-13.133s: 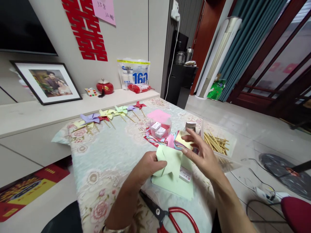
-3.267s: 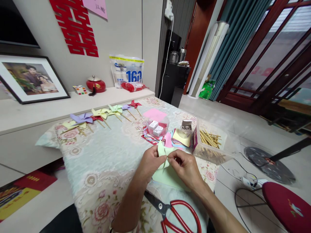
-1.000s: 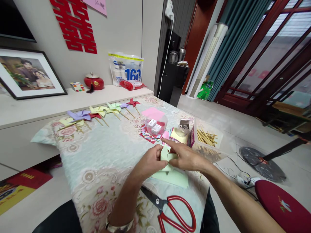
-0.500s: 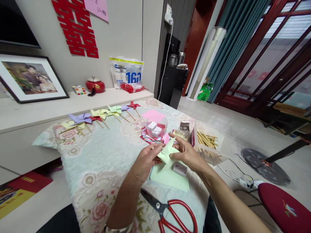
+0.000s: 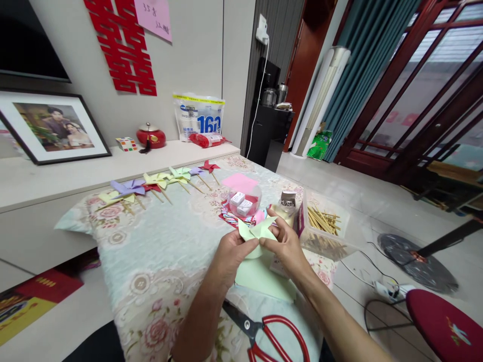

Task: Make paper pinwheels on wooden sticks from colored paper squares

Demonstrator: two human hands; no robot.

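Note:
A pale green paper pinwheel with folded blades is held between both hands above the table. My left hand pinches its left side, thumb toward the centre. My right hand grips its right side, with the thumb near the same spot and the fingers partly hidden behind the blades. Below the hands lies a stack of light green paper. A small white box on that stack is mostly covered by my right hand. Red-handled scissors rest in front of the paper.
Finished pinwheels on sticks line the table's far left edge. Beyond my hands stand a clear round container with small boxes and a box of metal pins. To the right, a plastic bin holds wooden sticks. A red stool stands at lower right.
The pinwheel has turned so that more of its blades show and spread upward. My thumbs have come together at its middle, and my right hand now covers more of the small white box.

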